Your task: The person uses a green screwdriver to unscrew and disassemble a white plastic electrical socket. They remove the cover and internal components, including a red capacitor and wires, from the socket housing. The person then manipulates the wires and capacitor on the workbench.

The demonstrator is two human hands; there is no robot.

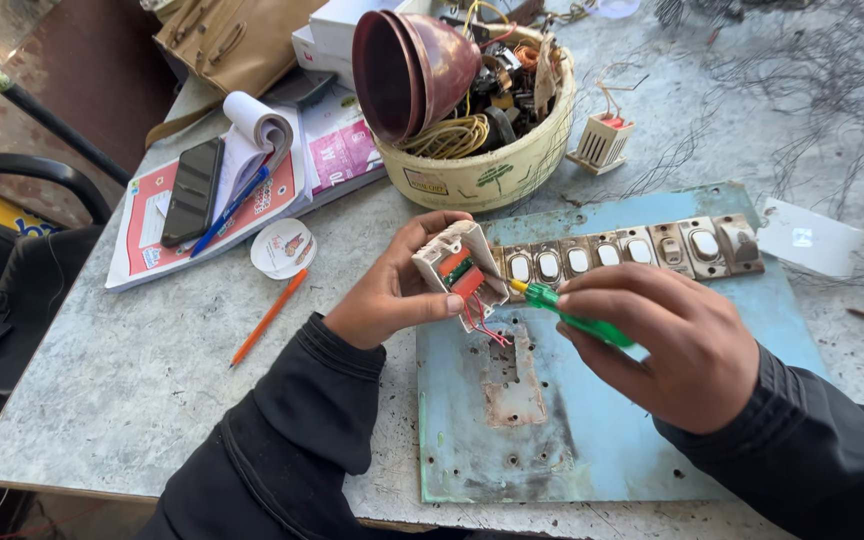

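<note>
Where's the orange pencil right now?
In the head view, the orange pencil lies on the grey table to the left of the left hand, just below the small round white lid.

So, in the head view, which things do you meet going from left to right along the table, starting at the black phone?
Black phone → orange pencil → left hand holding a white switch module → green screwdriver in the right hand → white card.
</note>
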